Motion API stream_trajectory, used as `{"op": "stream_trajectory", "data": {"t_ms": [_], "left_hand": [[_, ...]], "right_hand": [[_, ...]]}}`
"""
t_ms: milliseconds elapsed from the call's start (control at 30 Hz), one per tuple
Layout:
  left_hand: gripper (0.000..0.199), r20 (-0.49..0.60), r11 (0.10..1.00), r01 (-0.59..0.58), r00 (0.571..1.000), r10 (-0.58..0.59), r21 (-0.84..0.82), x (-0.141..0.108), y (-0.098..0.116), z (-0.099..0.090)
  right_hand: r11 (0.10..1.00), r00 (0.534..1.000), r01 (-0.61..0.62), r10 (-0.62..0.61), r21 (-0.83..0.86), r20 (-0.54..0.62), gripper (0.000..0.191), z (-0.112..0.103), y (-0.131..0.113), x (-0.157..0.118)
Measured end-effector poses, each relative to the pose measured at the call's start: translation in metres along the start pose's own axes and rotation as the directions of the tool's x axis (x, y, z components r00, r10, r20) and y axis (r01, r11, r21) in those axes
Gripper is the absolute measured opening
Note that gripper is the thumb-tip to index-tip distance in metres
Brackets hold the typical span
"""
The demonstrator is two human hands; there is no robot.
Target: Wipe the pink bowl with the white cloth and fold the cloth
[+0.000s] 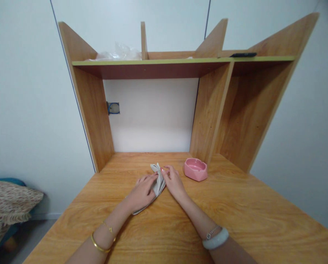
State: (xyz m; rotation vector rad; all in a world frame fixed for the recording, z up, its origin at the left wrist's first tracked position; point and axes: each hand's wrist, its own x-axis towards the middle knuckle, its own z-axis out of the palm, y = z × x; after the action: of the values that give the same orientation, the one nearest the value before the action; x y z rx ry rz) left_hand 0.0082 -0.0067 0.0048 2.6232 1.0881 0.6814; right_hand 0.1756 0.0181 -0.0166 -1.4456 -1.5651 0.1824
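A light grey cloth (159, 184), folded and bunched to a point at its far end, lies on the wooden desk between both hands. My left hand (143, 191) lies over its left side, fingers curled onto the fabric and covering much of it. From the right, my right hand (174, 182) holds the cloth's edge near the pointed end, with the thumb against it; the undersides of the fingers are hidden. Just right of that hand, apart from it, sits a pink faceted ashtray (195, 169).
A wooden shelf unit (153, 62) rises at the desk's back, with upright panels on both sides. Clear plastic wrapping (118, 52) and a black object (243, 55) lie on top. An uncovered wall socket box (114, 108) shows behind. A woven throw (10, 201) hangs at the far left.
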Motion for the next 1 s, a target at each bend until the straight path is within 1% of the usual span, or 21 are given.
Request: {"op": "stream_trajectory", "data": {"t_ms": [167,267,333,467,600,733,900,1000], "left_hand": [[0.060,0.029,0.998,-0.056,0.998,0.056,0.010,-0.001,0.001,0.002],[0.059,0.032,0.996,-0.086,0.996,0.085,0.036,-0.001,0.004,-0.002],[0.058,0.045,0.992,-0.112,0.993,0.110,0.056,-0.002,0.009,-0.004],[0.058,0.073,0.982,-0.165,0.985,0.159,0.088,-0.003,0.016,-0.003],[0.056,0.100,0.975,-0.194,0.978,0.184,0.109,-0.005,0.019,0.000],[0.054,0.113,0.971,-0.202,0.976,0.189,0.128,-0.005,0.020,0.001],[0.054,0.123,0.966,-0.219,0.971,0.203,0.135,-0.005,0.023,-0.001],[0.056,0.124,0.967,-0.222,0.971,0.206,0.129,-0.005,0.024,-0.001]], "right_hand": [[0.987,0.993,-0.121,0.122,-0.105,0.004,0.040,-0.006,0.001,0.002],[0.980,0.988,-0.152,0.151,-0.132,-0.013,0.043,-0.009,0.001,0.005],[0.981,0.991,-0.132,0.131,-0.140,-0.015,0.040,-0.011,0.002,0.006],[0.987,0.996,-0.083,0.087,-0.138,0.023,0.036,-0.012,0.002,0.006],[0.980,0.994,-0.110,0.112,-0.166,0.001,0.043,-0.015,-0.001,0.006],[0.964,0.993,-0.116,0.121,-0.238,0.007,0.049,-0.019,-0.004,0.006],[0.952,0.998,-0.031,0.047,-0.304,0.045,0.053,-0.020,-0.010,0.005],[0.941,0.999,-0.003,0.018,-0.337,0.044,0.050,-0.018,-0.011,0.004]]}}
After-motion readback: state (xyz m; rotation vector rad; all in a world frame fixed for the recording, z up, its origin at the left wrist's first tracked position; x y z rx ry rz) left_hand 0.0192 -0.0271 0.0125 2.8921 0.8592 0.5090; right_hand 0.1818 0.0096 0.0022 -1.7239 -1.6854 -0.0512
